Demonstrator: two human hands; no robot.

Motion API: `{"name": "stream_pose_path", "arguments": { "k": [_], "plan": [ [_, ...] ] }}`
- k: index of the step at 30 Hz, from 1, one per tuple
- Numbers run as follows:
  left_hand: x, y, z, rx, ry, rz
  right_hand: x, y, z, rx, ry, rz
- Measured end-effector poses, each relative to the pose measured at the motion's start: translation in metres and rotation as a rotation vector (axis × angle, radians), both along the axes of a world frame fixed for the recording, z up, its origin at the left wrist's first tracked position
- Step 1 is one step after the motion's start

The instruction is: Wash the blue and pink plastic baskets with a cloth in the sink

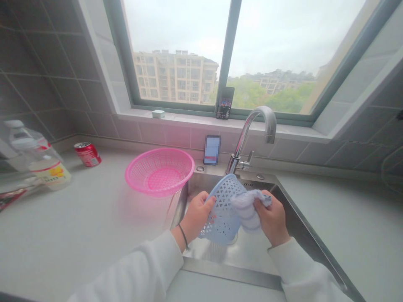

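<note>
Over the steel sink [233, 274], my left hand [197, 216] grips the rim of a light blue plastic basket [222, 218] with a pattern of small holes. The basket is tilted on its side. A white cloth with faint bluish stripes [247, 207] is bunched in my right hand [273, 218], its loose end against or right beside the basket's wall. Fingers of my left hand show partly through the basket's holes. Behind the basket rises the chrome faucet [244, 140].
A pink colander [160, 191] stands on the counter left of the sink. Farther left are a red can [87, 154] and plastic bottles [47, 167]. One phone [212, 150] leans behind the sink, another [225, 102] on the sill near a small pale green box [158, 113].
</note>
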State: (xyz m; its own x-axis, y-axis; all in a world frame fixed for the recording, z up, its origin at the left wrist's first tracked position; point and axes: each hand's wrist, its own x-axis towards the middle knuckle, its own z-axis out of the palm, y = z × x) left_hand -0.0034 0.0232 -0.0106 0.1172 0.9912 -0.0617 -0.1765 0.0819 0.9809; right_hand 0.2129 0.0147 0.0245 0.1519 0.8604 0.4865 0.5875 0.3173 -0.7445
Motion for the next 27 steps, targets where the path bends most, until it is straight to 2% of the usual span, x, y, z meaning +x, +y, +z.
{"name": "stream_pose_path", "arguments": {
  "k": [3,5,7,11,13,14,16,20,22,24,25,27],
  "plan": [
    [0.001,-0.003,0.001,-0.058,-0.126,-0.019,0.030,0.013,0.002,0.010,0.036,-0.301],
    [0.000,-0.004,0.000,-0.076,-0.187,-0.022,0.031,0.011,0.003,-0.004,0.062,-0.355],
    [-0.002,-0.003,0.000,-0.074,-0.229,-0.002,0.015,-0.001,0.004,-0.018,0.079,-0.245],
    [-0.009,0.002,-0.002,-0.050,-0.256,0.085,-0.031,-0.029,0.005,0.071,-0.076,0.182],
    [-0.010,0.003,-0.002,-0.074,-0.243,0.080,-0.038,-0.032,0.005,0.115,-0.149,0.283],
    [-0.011,0.002,-0.002,-0.095,-0.236,0.062,-0.035,-0.030,0.006,0.119,-0.153,0.279],
    [-0.010,0.001,-0.001,-0.135,-0.235,0.026,-0.018,-0.020,0.009,0.093,-0.113,0.156],
    [-0.010,-0.004,0.001,-0.139,-0.273,-0.008,0.030,0.006,0.013,0.007,-0.019,-0.267],
    [-0.012,-0.006,0.001,-0.102,-0.318,-0.053,0.039,0.009,0.012,-0.026,0.017,-0.355],
    [-0.012,-0.006,0.000,-0.068,-0.363,-0.083,0.028,0.003,0.010,-0.045,0.057,-0.275],
    [-0.013,-0.005,-0.002,-0.059,-0.380,-0.079,0.017,-0.003,0.009,-0.045,0.069,-0.183],
    [-0.013,-0.003,-0.005,-0.058,-0.393,-0.042,-0.011,-0.018,0.008,-0.050,0.033,0.095]
  ]
}}
